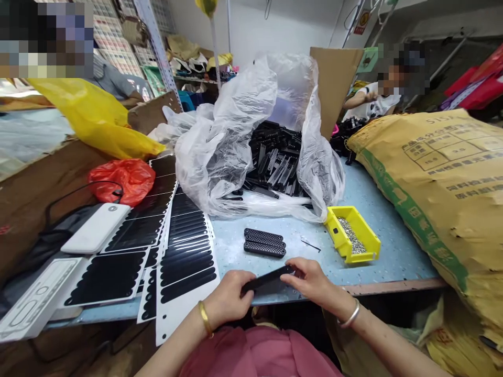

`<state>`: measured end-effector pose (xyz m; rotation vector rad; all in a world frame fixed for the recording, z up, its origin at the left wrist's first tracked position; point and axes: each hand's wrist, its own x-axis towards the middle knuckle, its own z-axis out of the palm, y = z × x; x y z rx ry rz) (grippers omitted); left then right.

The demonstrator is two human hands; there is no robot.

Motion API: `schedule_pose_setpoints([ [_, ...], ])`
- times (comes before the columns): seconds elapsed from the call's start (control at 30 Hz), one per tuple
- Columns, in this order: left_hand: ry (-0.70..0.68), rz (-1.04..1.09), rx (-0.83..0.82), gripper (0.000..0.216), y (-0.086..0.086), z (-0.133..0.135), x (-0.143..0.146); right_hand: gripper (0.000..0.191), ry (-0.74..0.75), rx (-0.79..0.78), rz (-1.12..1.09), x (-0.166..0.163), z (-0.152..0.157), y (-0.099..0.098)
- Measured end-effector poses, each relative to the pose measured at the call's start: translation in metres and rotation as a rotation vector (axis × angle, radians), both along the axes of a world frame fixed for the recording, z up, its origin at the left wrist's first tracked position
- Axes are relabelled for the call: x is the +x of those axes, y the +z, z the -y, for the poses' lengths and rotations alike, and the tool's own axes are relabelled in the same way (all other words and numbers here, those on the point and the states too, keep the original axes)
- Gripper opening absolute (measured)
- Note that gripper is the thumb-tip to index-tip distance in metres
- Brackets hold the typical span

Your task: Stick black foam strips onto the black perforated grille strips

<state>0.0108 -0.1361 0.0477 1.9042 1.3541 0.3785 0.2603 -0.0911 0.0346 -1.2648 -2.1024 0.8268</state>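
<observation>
Your left hand (232, 296) pinches one end of a black strip (267, 279), your right hand (308, 276) the other, holding it at the table's (231, 238) near edge. Just beyond lie perforated black pieces (264, 243); right of them, a yellow bin (342, 243); left, black-striped sheets (187, 262). Farther back, a plastic bag (212, 157) stands open around more black pieces.

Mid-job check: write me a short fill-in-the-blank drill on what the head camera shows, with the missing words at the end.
1. The strip held by the left hand and right hand is coloured ____.
2. The bin of small metal pieces is ____.
3. The right hand's bangle is coloured ____.
4. In the picture, the red bag lies ____ of the clear bag.

Missing words: black; yellow; silver; left.
</observation>
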Motion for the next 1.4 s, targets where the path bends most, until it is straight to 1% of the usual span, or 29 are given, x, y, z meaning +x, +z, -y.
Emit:
schedule_pose_setpoints([
  [0.07, 0.028, -0.174, 0.149, 0.02, -0.007, -0.003, -0.003, 0.023, 0.017, 0.138, 0.128, 0.001, 0.005, -0.016],
  [0.13, 0.056, -0.269, 0.221, 0.019, -0.012, -0.011, -0.006, 0.028, 0.006, 0.221, 0.193, 0.001, 0.005, -0.027],
  [0.23, 0.082, -0.285, 0.245, 0.022, -0.019, -0.025, -0.011, 0.027, -0.032, 0.248, 0.192, 0.003, -0.001, -0.035],
  [0.33, 0.087, -0.204, 0.22, 0.016, -0.023, -0.034, -0.016, 0.027, -0.11, 0.238, 0.16, 0.007, -0.007, -0.036],
  [0.4, 0.099, -0.149, 0.17, 0.021, -0.023, -0.036, -0.017, 0.029, -0.153, 0.194, 0.157, 0.009, -0.009, -0.036],
  [0.47, 0.128, -0.173, 0.124, 0.029, -0.021, -0.037, -0.016, 0.029, -0.171, 0.157, 0.213, 0.008, -0.008, -0.034],
  [0.5, 0.136, -0.205, 0.106, 0.03, -0.019, -0.038, -0.015, 0.029, -0.173, 0.146, 0.255, 0.006, -0.007, -0.032],
  [0.57, 0.13, -0.259, 0.061, 0.023, -0.015, -0.039, -0.012, 0.026, -0.18, 0.111, 0.327, 0.001, -0.006, -0.028],
  [0.63, 0.119, -0.249, -0.001, 0.017, -0.013, -0.039, -0.008, 0.022, -0.184, 0.017, 0.345, -0.004, -0.007, -0.023],
  [0.7, 0.155, -0.189, -0.042, 0.017, -0.014, -0.036, -0.005, 0.021, -0.2, -0.128, 0.306, -0.006, -0.007, -0.02],
  [0.77, 0.205, -0.134, -0.034, 0.018, -0.019, -0.031, -0.002, 0.021, -0.223, -0.273, 0.228, -0.006, -0.006, -0.02],
  [0.8, 0.213, -0.123, -0.011, 0.017, -0.022, -0.028, -0.001, 0.022, -0.231, -0.316, 0.186, -0.005, -0.004, -0.022],
  [0.83, 0.21, -0.127, 0.019, 0.016, -0.025, -0.026, 0.0, 0.021, -0.234, -0.326, 0.151, -0.005, -0.003, -0.025],
  [0.9, 0.196, -0.174, 0.088, 0.015, -0.031, -0.023, 0.0, 0.021, -0.224, -0.254, 0.101, -0.006, -0.001, -0.032],
  [1.0, 0.23, -0.284, 0.162, 0.009, -0.035, -0.028, -0.002, 0.018, -0.221, -0.062, 0.062, -0.011, -0.004, -0.042],
  [1.03, 0.249, -0.316, 0.173, 0.007, -0.035, -0.031, -0.004, 0.017, -0.231, -0.028, 0.046, -0.012, -0.006, -0.044],
  [1.1, 0.287, -0.341, 0.18, 0.007, -0.032, -0.038, -0.009, 0.02, -0.264, -0.023, 0.006, -0.013, -0.012, -0.045],
  [1.13, 0.303, -0.324, 0.179, 0.009, -0.031, -0.041, -0.012, 0.024, -0.28, -0.045, -0.013, -0.011, -0.015, -0.045],
  [1.17, 0.32, -0.292, 0.172, 0.018, -0.029, -0.044, -0.016, 0.031, -0.29, -0.074, -0.025, -0.009, -0.017, -0.044],
  [1.23, 0.337, -0.214, 0.133, 0.049, -0.026, -0.051, -0.023, 0.052, -0.287, -0.128, -0.008, -0.002, -0.019, -0.042],
  [1.3, 0.321, -0.158, 0.065, 0.078, -0.022, -0.06, -0.029, 0.069, -0.259, -0.15, 0.058, 0.003, -0.023, -0.039],
  [1.37, 0.288, -0.11, -0.016, 0.091, -0.019, -0.074, -0.033, 0.074, -0.216, -0.164, 0.132, 0.003, -0.03, -0.035],
  [1.4, 0.261, -0.073, -0.06, 0.093, -0.018, -0.082, -0.033, 0.071, -0.185, -0.181, 0.159, 0.001, -0.035, -0.033],
])
